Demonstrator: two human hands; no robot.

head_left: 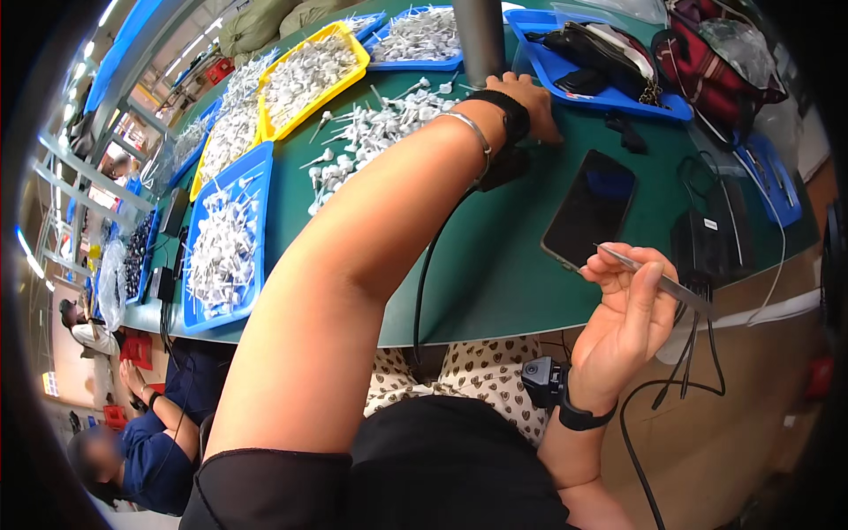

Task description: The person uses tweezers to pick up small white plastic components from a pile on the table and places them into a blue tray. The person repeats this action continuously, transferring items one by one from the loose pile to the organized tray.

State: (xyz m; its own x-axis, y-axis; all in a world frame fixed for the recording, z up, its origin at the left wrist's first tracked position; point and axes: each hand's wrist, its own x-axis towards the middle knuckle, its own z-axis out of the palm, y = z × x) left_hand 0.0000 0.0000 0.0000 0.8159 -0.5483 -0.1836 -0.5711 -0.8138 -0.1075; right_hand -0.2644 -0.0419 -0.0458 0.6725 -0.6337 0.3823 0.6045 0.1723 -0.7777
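Observation:
My left hand reaches across to the far middle of the green table, beside the base of a dark grey cylinder. Its thumb stands apart from the fingers, nothing shows in it, and the fingertips are partly hidden. Close to that forearm lies a loose pile of small white parts with thin stems. Near the table's right front edge my right hand is raised, palm up. Metal tweezers are pinched between its thumb and fingers, points toward the left, above a dark phone.
Blue trays and a yellow tray full of white parts line the left and back. A blue tray with a pouch, a plaid bag and a black box with cables stand right. A person sits at left.

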